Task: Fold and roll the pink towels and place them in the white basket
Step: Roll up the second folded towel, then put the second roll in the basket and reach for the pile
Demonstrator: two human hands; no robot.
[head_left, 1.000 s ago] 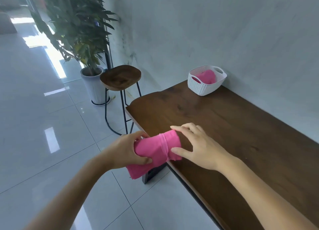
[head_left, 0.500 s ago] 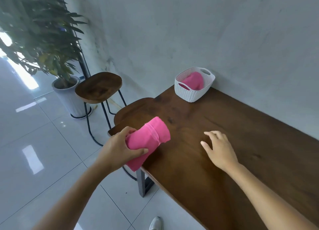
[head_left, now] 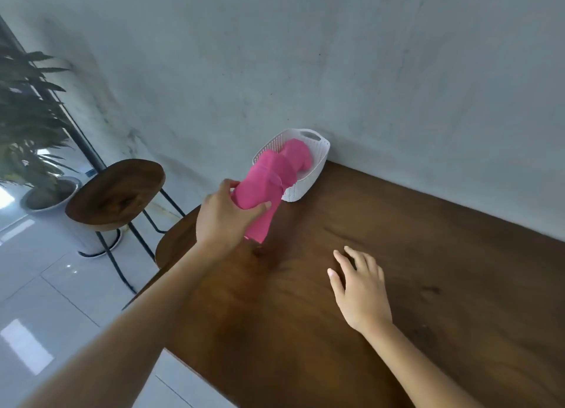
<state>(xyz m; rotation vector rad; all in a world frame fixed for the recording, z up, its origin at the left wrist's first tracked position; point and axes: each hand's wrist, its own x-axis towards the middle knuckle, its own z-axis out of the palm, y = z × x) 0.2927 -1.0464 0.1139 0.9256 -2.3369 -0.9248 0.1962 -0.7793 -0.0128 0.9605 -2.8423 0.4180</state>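
Place: indoor room, homely or lounge-like; which of the two cannot be told.
Wall: bare grey plaster wall (head_left: 305, 56) behind the furniture.
Floor: glossy pale floor tiles (head_left: 46, 300) reflecting bright daylight.
Furniture: dark wooden table (head_left: 412, 254), far edge against the wall; round wooden stool (head_left: 116, 193) on thin black metal legs near its left corner.
Greenery: leafy plant (head_left: 27, 117) in a pale pot (head_left: 46, 193) beyond the stool.
Household item: white basket (head_left: 319, 163) at the table's far edge.
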